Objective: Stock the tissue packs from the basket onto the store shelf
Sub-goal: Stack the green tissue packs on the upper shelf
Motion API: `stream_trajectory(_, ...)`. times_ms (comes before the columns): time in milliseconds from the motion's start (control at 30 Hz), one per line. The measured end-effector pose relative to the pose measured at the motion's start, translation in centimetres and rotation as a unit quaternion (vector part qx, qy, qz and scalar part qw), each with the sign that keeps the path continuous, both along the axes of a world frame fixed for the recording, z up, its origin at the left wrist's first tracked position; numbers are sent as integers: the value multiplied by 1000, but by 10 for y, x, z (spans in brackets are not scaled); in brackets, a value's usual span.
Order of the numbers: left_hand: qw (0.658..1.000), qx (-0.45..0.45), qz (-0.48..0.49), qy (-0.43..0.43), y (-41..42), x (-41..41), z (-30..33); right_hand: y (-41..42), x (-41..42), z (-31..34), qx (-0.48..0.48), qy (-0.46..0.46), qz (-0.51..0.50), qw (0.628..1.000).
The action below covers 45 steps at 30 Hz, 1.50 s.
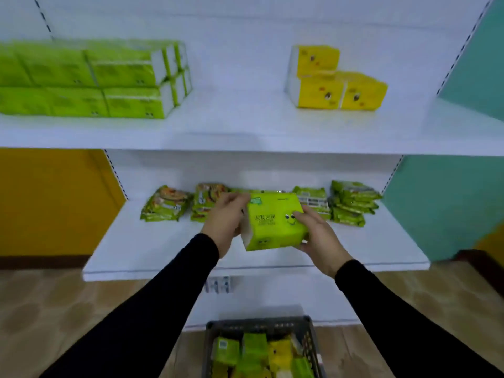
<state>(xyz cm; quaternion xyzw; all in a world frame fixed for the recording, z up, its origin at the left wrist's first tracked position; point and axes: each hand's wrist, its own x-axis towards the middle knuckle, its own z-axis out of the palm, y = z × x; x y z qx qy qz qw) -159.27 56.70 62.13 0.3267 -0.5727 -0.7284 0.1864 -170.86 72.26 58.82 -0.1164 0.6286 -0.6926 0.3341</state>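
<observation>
Green tissue pack (275, 221) gripped between left hand (225, 223) and right hand (319, 233), long axis seemingly crosswise, printed face toward camera.

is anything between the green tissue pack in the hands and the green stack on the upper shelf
Nothing visible blocks it. The green tissue pack, held by the left hand and right hand, sits in front of the lower shelf; only the white upper shelf's front edge must be cleared to reach the stacked green packs.

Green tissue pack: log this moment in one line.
green tissue pack held by left hand and right hand | basket below | unshelved
</observation>
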Motion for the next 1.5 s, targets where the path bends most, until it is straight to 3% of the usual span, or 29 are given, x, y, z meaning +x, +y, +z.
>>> stream_trajectory(167,987,-69,133,56,-16,28,81,-36,30,88,-73,68,-1,995)
stream_trajectory(300,993,-71,86,40,-39,44,116,-67,47,129,-62,105,-41,992)
stream_trajectory(467,988,-149,41,2,-62,53,152,-105,42,164,-76,96,-57,991)
stream_trajectory(600,981,-188,43,0,-80,39,172,-136,23,183,-44,183,-18,982)
stream_trajectory(733,962,-267,59,-30,-103,14,180,-158,-6,192,58,395,50,916)
stream_trajectory(800,945,-315,40,-76,-107,1,178,-166,-23,190,129,458,81,876)
stream_trajectory(900,885,-440,18,-148,-113,-13,169,-176,-47,185,172,506,115,837)
stream_trajectory(1000,780,-585,25,-222,-119,-22,167,-187,-65,187,174,516,112,831)
stream_trajectory(1167,668,-663,-36,-335,-146,-54,152,-215,-83,188,181,505,121,835)
stream_trajectory(1333,698,-621,-42,-356,-189,-92,156,-256,-110,194,190,469,125,853)
stream_trajectory(1400,717,-603,-63,-343,-210,-109,162,-273,-120,198,177,430,115,878)
stream_trajectory(1500,721,-591,-93,-351,-239,-136,168,-300,-132,203,137,342,109,923)
